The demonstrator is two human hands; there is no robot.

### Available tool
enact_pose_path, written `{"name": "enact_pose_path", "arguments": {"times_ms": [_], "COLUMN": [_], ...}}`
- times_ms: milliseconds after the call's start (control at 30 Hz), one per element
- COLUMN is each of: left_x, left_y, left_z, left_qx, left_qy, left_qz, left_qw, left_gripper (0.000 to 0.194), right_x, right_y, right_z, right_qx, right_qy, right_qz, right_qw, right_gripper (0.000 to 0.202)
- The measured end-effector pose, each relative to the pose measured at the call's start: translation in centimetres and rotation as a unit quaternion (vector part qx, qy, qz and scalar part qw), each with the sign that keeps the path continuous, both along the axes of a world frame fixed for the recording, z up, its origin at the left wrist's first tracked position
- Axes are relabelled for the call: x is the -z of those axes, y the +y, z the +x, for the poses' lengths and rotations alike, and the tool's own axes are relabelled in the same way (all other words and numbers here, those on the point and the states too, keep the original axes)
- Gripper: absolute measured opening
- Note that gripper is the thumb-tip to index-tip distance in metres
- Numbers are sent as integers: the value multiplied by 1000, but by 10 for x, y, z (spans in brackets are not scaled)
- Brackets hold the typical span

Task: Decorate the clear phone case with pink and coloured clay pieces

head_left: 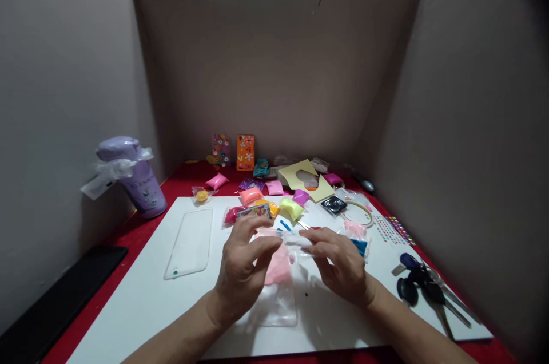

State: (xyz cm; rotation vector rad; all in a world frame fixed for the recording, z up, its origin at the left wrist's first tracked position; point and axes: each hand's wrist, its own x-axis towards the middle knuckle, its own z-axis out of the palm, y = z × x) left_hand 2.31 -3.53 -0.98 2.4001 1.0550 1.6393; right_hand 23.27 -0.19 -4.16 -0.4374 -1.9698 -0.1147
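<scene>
Over the middle of the board, my left hand (246, 266) and my right hand (338, 261) hold a small clear plastic packet (298, 240) with something white and soft in it. The right thumb and fingers pinch its right side. My left hand is curled at the other side, its thumb tip against the plastic; its exact grip is partly hidden. Beneath them lies a clear phone case (277, 312), with a flat pink clay-like layer (278, 266) over its upper part. The left hand covers part of that case.
A white board (146, 307) lies on red cloth (189, 172). Another clear case (189, 244) rests at left, beside a purple tumbler (146, 186). Colourful packets (291, 208), scissors (315, 228) and a yellow card (304, 178) lie behind; keys (429, 289) and gem stickers (392, 230) at right.
</scene>
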Motion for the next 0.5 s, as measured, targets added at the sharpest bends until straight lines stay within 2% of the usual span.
{"name": "enact_pose_path", "arguments": {"times_ms": [200, 500], "left_x": [2, 8], "left_y": [4, 8], "left_z": [0, -1], "left_qx": [-22, 29], "left_qy": [-32, -5], "left_qz": [-47, -50], "left_qw": [998, 998], "left_gripper": [15, 35], "right_x": [0, 0], "right_y": [0, 1], "right_z": [0, -2], "right_qx": [-6, -11], "right_qy": [10, -1], "right_qz": [7, -6], "right_qw": [1000, 1000], "right_gripper": [21, 23]}}
